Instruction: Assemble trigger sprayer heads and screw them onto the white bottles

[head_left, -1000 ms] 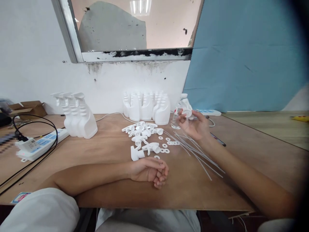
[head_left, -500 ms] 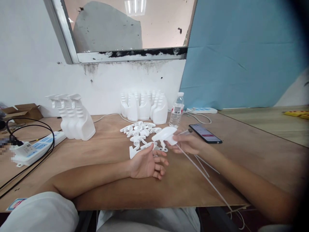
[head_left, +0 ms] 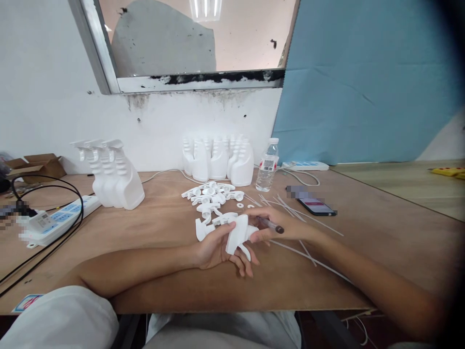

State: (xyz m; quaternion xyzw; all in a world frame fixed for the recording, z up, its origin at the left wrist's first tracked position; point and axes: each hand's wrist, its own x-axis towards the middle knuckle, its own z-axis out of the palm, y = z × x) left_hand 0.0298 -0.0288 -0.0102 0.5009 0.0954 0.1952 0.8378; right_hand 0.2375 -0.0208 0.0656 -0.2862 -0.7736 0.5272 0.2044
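A white trigger spray head [head_left: 238, 235] is between my two hands, its trigger pointing down toward me. My left hand [head_left: 214, 247] has its thumb against the head's side and its fingers loosely curled beneath. From the right, my right hand [head_left: 271, 223] grips the collar end. A pen-like tool [head_left: 272, 225] with a dark tip also lies in that hand. Just beyond my hands is a pile of white spray heads [head_left: 209, 196], with small white washers [head_left: 240, 205] beside it. Thin white dip tubes [head_left: 316, 218] lie crossed under and around my right forearm.
White bottles [head_left: 241, 165] stand by the wall, near a clear water bottle [head_left: 266, 167]. Three bottles with spray heads [head_left: 119, 182] stand at left, near a power strip [head_left: 69, 218] and looped black cables. A phone [head_left: 314, 203] lies at right; a cardboard box [head_left: 39, 167] is far left.
My right hand has brought the spray head left and down into my left hand, which was open and empty before. The head has turned, its trigger now toward me.
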